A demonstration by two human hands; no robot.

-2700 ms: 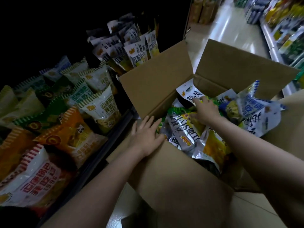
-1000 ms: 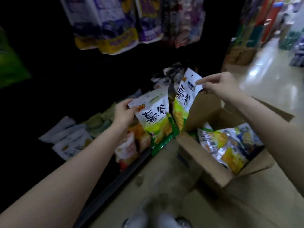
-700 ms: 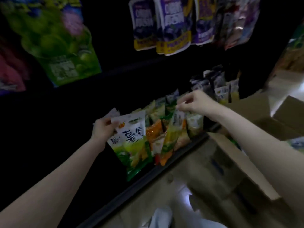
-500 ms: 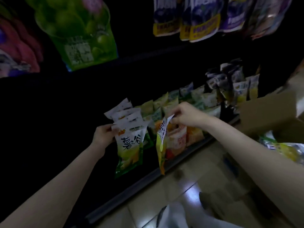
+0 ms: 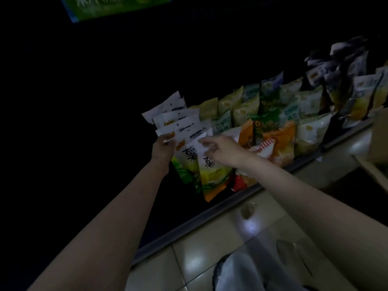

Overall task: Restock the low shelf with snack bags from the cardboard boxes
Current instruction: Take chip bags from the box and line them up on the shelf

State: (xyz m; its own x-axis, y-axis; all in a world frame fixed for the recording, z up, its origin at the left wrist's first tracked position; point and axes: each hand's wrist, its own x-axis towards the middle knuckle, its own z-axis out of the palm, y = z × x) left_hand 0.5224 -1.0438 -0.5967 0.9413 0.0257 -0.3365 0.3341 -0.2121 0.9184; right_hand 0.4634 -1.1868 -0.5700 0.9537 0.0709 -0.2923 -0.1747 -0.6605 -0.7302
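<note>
Both hands are at the left end of the dark low shelf [image 5: 247, 191]. My left hand [image 5: 162, 147] grips the top corner of a white-and-green snack bag [image 5: 186, 164]. My right hand [image 5: 222, 150] pinches the top of a second snack bag [image 5: 212, 173], white above and yellow-orange below, which hangs just right of the first. Both bags are in front of a row of matching white bags [image 5: 174, 116] standing on the shelf. A corner of the cardboard box [image 5: 380, 135] shows at the right edge.
Right of the white bags stand orange bags [image 5: 279, 139], pale yellow bags [image 5: 243, 108] and dark bags [image 5: 340, 57]. A green packet [image 5: 117, 5] hangs overhead. My leg [image 5: 247, 269] is over the glossy tiled floor [image 5: 189, 257].
Both hands carried the two bags from the box to the shelf's left end. The right-hand bag has turned to face me and now sits beside the left one against the white row.
</note>
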